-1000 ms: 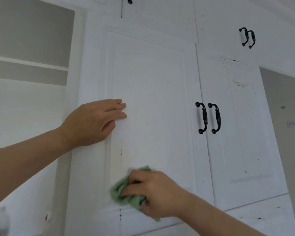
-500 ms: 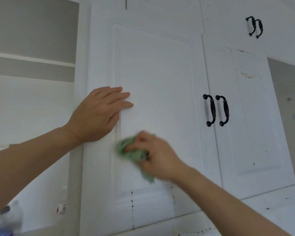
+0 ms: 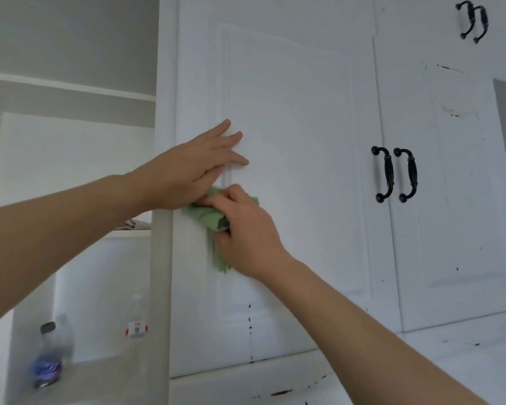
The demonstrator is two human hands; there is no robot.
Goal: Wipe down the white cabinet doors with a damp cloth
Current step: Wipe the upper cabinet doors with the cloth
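White cabinet door [image 3: 289, 127]: right hand [image 3: 246, 229] grips green cloth [image 3: 208, 217] (partly hidden), left hand [image 3: 193, 168] flat.

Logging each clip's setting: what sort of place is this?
Probably a home kitchen or utility room. White panelled cabinet doors with black handles fill the view, an open shelf to the left holds bottles, and the right hand rubs a green cloth on a door.

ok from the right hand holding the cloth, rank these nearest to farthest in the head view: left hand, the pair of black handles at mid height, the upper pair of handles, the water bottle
From the right hand gripping the green cloth:
1. left hand, just above left, flat on the door
2. middle handles, to the right
3. water bottle, lower left on the shelf
4. upper handles, top right
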